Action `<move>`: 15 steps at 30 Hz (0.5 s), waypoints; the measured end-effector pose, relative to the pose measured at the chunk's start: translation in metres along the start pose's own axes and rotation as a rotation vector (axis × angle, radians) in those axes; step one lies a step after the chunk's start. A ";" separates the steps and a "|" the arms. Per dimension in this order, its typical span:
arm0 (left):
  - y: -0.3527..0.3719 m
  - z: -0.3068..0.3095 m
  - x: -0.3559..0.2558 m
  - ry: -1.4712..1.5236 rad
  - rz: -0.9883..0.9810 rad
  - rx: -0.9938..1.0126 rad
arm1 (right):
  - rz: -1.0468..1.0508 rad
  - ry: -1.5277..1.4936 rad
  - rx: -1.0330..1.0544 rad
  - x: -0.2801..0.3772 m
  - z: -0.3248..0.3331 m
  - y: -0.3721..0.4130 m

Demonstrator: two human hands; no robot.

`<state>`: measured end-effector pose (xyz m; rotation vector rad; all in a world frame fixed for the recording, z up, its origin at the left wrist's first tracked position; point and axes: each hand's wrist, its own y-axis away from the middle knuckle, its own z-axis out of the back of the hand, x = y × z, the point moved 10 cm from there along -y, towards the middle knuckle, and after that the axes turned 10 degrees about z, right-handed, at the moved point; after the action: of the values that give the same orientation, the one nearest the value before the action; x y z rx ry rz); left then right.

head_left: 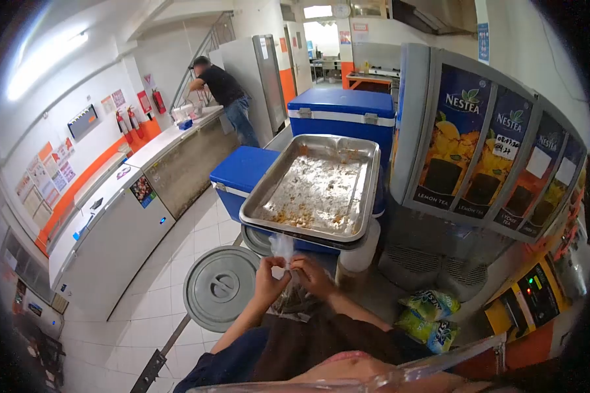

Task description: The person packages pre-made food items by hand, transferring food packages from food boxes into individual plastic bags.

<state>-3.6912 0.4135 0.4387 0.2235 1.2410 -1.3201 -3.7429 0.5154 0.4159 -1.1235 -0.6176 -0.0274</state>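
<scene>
Both hands pinch the gathered neck of a clear plastic bag point(282, 246) just below the near edge of a metal tray point(321, 180). On the left of the neck is my left hand point(269, 281), its fingers closed on the plastic. My right hand point(311, 274) grips the same neck from the right. The bag's filled lower part hangs below, partly hidden by the hands; its contents look brownish and are hard to make out. Crumbs and oily bits lie over the tray's bottom.
Blue coolers point(341, 101) stand behind and beside the tray. A grey round lid point(221, 288) lies at the lower left. Drink dispensers point(465, 144) and green packets point(429, 318) are at the right. Another person point(226, 92) leans over a long counter point(177, 134) at the back left.
</scene>
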 end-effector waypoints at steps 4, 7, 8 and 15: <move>-0.005 0.010 -0.015 -0.217 -0.034 -0.078 | 0.147 0.092 0.068 0.017 -0.012 -0.014; -0.001 0.015 -0.020 -0.282 -0.011 -0.112 | 0.309 0.111 0.122 0.024 -0.022 -0.020; 0.000 0.017 -0.014 -0.303 0.046 -0.107 | 0.313 0.105 0.125 0.024 -0.022 -0.019; 0.001 0.004 0.041 -0.209 0.317 0.150 | 0.189 0.157 0.276 0.015 -0.035 -0.004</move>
<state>-3.6973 0.3865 0.4085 0.3639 0.8897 -1.1285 -3.7159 0.4877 0.4163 -0.8981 -0.3604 0.1278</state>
